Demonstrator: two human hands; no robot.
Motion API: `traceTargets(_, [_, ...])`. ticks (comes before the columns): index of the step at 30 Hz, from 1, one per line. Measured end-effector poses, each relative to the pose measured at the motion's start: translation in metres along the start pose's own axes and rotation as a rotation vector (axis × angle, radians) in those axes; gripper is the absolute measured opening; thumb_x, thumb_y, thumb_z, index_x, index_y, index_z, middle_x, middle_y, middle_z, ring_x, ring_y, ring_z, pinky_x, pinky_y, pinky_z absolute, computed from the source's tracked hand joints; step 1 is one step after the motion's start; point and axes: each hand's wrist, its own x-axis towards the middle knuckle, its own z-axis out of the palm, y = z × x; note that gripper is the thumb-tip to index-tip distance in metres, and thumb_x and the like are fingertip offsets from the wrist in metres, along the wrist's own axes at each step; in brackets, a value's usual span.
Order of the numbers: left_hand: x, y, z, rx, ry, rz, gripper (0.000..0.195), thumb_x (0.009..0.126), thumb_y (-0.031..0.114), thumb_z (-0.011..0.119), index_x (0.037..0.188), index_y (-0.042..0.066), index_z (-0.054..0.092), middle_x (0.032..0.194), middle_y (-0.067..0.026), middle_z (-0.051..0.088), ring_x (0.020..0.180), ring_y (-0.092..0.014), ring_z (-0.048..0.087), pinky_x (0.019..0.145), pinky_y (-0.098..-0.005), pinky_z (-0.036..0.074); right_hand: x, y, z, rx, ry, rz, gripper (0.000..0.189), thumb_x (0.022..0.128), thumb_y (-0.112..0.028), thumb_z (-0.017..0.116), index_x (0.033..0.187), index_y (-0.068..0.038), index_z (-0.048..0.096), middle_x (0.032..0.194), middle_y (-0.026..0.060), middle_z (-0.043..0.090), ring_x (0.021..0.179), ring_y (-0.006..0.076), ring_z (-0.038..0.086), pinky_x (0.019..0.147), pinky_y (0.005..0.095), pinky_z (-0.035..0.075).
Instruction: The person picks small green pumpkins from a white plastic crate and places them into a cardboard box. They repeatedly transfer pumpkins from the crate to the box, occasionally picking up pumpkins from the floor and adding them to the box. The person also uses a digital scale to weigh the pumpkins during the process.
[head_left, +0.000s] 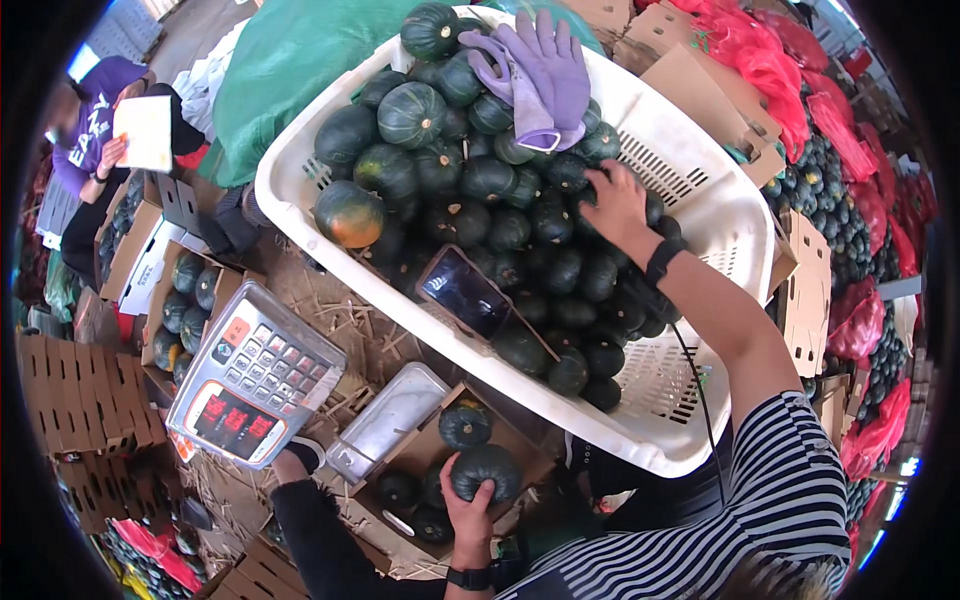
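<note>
My left hand (471, 517) grips a dark green squash (489, 471) above an open cardboard box (536, 448). Several more squashes, one of them with an orange patch (465, 424), lie inside that box. My right hand (621, 201), fingers apart, reaches onto a heap of small dark squashes (551, 221) in a large white plastic basket (457, 330). Its fingertips touch the heap; what is under the palm is hidden. A smartphone (466, 291) with a dark screen rests on the squashes near the basket's near side. A pair of purple work gloves (551, 82) lies over the heap's far end.
Left of the box stands a digital scale's keypad and display unit (255, 375), beside a metal weighing pan (386, 424). A seated person (97, 142) holds a sheet at far left. Flattened cartons (82, 390) are stacked below. Red net bags (757, 60) and squash piles (817, 187) line the right.
</note>
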Motion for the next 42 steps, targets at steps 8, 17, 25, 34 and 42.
traceTargets(8, [-0.005, -0.004, -0.003, 0.042, -0.032, 0.031, 0.066, 0.075, 0.001, 0.07, 0.132, 0.007, 0.039, 0.119, -0.0125, 0.052, 0.108, -0.024, 0.055, 0.095, -0.0389, 0.048, 0.029, -0.131, -0.056, 0.602, 0.314, -0.738, 0.069, 0.075, -0.019, 0.072, 0.137, -0.016, 0.043, 0.141, 0.0181, 0.039, 0.124, 0.0358, 0.046, 0.1, 0.0423, 0.043])
traceTargets(17, [-0.007, 0.002, -0.014, 0.174, 0.016, 0.091, 0.064, 0.076, 0.003, 0.074, 0.132, 0.006, 0.041, 0.121, -0.011, 0.051, 0.109, -0.02, 0.054, 0.095, -0.0331, 0.046, 0.134, -0.231, -0.127, -0.223, -0.151, -0.731, 0.079, 0.063, -0.025, 0.081, 0.135, -0.019, 0.049, 0.127, 0.0135, 0.049, 0.117, 0.0346, 0.049, 0.093, 0.0444, 0.048])
traceTargets(25, [-0.021, 0.02, -0.012, 0.143, -0.011, 0.095, 0.065, 0.076, 0.004, 0.073, 0.132, 0.006, 0.041, 0.122, -0.0114, 0.051, 0.109, -0.019, 0.053, 0.095, -0.0325, 0.045, 0.073, -0.165, -0.123, 0.872, -0.371, -0.225, 0.061, 0.076, -0.041, 0.076, 0.124, -0.012, 0.052, 0.119, 0.0111, 0.061, 0.105, 0.0296, 0.061, 0.086, 0.0437, 0.05])
traceTargets(34, [-0.05, 0.043, -0.053, -0.274, 0.08, 0.163, 0.055, 0.084, 0.011, 0.063, 0.134, 0.006, 0.039, 0.117, -0.0105, 0.054, 0.106, -0.023, 0.056, 0.086, -0.0371, 0.051, -0.195, -0.089, -0.163, 2.033, -0.965, -0.082, 0.062, 0.091, -0.042, 0.058, 0.14, -0.009, 0.039, 0.138, 0.0116, 0.049, 0.124, 0.026, 0.051, 0.101, 0.0425, 0.044])
traceTargets(42, [-0.135, 0.09, -0.161, -0.351, 0.361, 0.312, 0.035, 0.09, 0.04, 0.058, 0.115, 0.015, 0.057, 0.104, -0.0032, 0.066, 0.085, -0.019, 0.066, 0.059, -0.0339, 0.052, -0.365, -0.16, -0.059, 0.609, -0.393, -0.427, 0.06, 0.074, -0.019, 0.075, 0.129, -0.014, 0.05, 0.131, 0.016, 0.046, 0.124, 0.0327, 0.044, 0.097, 0.0396, 0.042])
